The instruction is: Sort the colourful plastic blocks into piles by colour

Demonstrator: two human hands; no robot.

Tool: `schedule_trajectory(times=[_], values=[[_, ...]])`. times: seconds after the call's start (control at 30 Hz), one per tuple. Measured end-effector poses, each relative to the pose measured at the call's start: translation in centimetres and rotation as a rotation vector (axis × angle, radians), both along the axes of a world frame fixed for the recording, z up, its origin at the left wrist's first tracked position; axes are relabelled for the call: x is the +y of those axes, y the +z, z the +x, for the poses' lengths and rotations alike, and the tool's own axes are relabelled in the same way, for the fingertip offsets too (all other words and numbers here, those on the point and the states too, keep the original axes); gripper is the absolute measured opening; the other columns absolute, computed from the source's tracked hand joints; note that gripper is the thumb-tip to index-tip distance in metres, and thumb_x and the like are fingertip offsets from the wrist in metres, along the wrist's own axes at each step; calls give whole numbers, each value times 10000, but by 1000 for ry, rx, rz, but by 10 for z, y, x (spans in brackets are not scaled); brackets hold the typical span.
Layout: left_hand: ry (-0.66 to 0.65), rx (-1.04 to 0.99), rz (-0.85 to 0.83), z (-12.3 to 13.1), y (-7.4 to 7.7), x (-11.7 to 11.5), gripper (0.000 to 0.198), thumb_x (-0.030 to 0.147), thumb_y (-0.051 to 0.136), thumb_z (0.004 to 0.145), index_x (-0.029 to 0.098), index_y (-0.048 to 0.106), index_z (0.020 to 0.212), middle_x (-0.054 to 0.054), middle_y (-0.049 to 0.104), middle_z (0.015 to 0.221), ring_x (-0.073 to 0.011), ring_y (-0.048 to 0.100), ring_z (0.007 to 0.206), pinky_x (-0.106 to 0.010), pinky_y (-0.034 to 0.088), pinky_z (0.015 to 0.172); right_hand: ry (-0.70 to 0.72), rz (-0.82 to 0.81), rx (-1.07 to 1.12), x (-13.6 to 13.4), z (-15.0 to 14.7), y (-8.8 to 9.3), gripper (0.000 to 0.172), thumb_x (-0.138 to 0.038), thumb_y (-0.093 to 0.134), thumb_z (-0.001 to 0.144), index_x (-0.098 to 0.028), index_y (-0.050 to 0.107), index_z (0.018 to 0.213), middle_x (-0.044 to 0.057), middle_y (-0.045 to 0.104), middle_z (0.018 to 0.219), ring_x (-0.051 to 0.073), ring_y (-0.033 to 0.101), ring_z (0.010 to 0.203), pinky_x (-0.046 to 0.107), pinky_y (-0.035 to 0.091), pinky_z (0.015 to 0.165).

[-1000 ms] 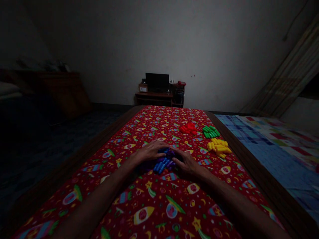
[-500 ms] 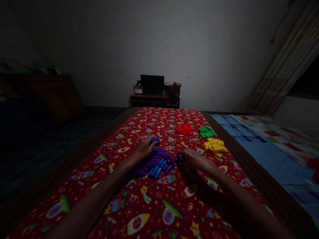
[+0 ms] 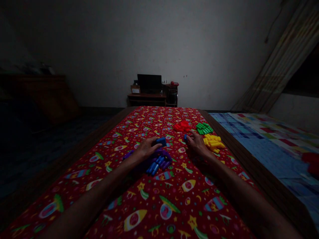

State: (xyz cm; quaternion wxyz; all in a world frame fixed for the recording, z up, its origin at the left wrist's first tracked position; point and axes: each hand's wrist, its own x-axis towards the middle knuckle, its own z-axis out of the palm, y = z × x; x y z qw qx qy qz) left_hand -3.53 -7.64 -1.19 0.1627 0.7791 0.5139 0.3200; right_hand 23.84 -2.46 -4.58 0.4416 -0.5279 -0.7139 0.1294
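Note:
Blue pieces [image 3: 161, 141] are gripped between the thumb and fingers of my left hand [image 3: 147, 148], above a pile of purple pieces [image 3: 165, 164]. More blue pieces [image 3: 155, 166] lie on the near side of that pile. To the right, my right hand [image 3: 197, 144] has a small blue piece [image 3: 185, 137] at its fingertips, close to the patterned red cloth [image 3: 139, 212]. Just right of this hand is a heap of yellow pieces [image 3: 214, 142]. Part of the purple pile is hidden under my left hand and forearm.
Red pieces [image 3: 181, 126] and green pieces [image 3: 204, 128] lie in separate groups farther back on the cloth. Beyond the table's far end stands a desk [image 3: 147, 96] with a monitor [image 3: 149, 83]. A bed with a checked cover [image 3: 261, 152] is at the right.
My right hand has moved forward and to the right, carrying its blue piece away from the purple pile. The blue pieces in my left hand have shifted slightly right. The view has turned a little.

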Motion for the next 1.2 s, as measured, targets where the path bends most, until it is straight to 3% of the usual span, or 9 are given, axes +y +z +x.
schedule_trajectory(times=[0.07, 0.2, 0.27, 0.4, 0.57, 0.77, 0.9, 1.03, 1.2], values=[[-19, 4, -7, 4, -1, -4, 262, 357, 585, 814, 189, 684, 988, -31, 723, 912, -214, 661, 824, -288, 503, 730, 127, -3, 0, -13, -13, 16, 351, -353, 519, 895, -139, 666, 1131, 96, 719, 863, 197, 661, 758, 313, 497, 707], [-68, 30, -20, 15, 1, -15, 204, 321, 579, 814, 180, 684, 918, -16, 698, 824, -183, 636, 728, -272, 493, 669, 511, 2, -96, -45, -42, 36, 336, -370, 535, 903, -150, 663, 1122, 50, 703, 819, 135, 598, 666, 230, 427, 612], [-100, 53, -8, 15, 4, -17, 182, 313, 567, 818, 182, 684, 867, -10, 690, 782, -179, 631, 717, -268, 493, 671, 556, 42, -194, -51, -48, 36, 251, -315, 556, 887, -150, 678, 1033, 22, 675, 749, 109, 538, 603, 207, 374, 572], [-96, 110, 103, -5, 9, -5, 229, 333, 532, 845, 190, 695, 920, -52, 718, 934, -209, 652, 872, -303, 502, 810, 332, 49, -214, -35, -33, 25, 168, -256, 554, 864, -144, 677, 844, 13, 643, 680, 107, 509, 577, 209, 324, 548], [-63, 272, 77, -42, -5, 23, 248, 337, 593, 785, 196, 717, 948, -85, 717, 994, -248, 650, 960, -350, 493, 889, 48, -56, -265, -8, -2, 7, 328, -345, 489, 887, -141, 664, 701, 30, 622, 616, 138, 537, 578, 232, 320, 537], [-73, 392, 19, -46, -24, 22, 292, 307, 538, 830, 210, 713, 1043, -94, 714, 1071, -252, 633, 1026, -347, 471, 925, -107, -35, -410, -14, 4, -2, 310, -314, 537, 878, -134, 612, 1118, 141, 706, 975, 230, 633, 813, 288, 415, 661], [-54, 400, 46, -44, -18, 15, 342, 363, 585, 809, 191, 700, 1082, -115, 710, 1058, -268, 627, 1016, -352, 475, 907, -164, -48, -532, -21, -2, 7, 306, -307, 515, 905, -129, 579, 1146, 148, 702, 904, 232, 631, 746, 282, 390, 613], [-31, 300, 21, -37, -8, 16, 307, 302, 646, 706, 216, 726, 989, -55, 727, 968, -238, 651, 897, -298, 500, 790, 30, 63, -437, -28, -21, 16, 251, -313, 468, 938, -167, 616, 1078, 83, 688, 792, 193, 617, 688, 270, 407, 621], [-70, 57, -21, -13, 6, 6, 248, 323, 655, 689, 208, 713, 900, -3, 720, 828, -180, 656, 749, -247, 508, 670, 431, 245, -283, -49, -48, 16, 370, -357, 490, 939, -205, 547, 1272, 120, 654, 1137, 200, 617, 935, 297, 460, 762]])
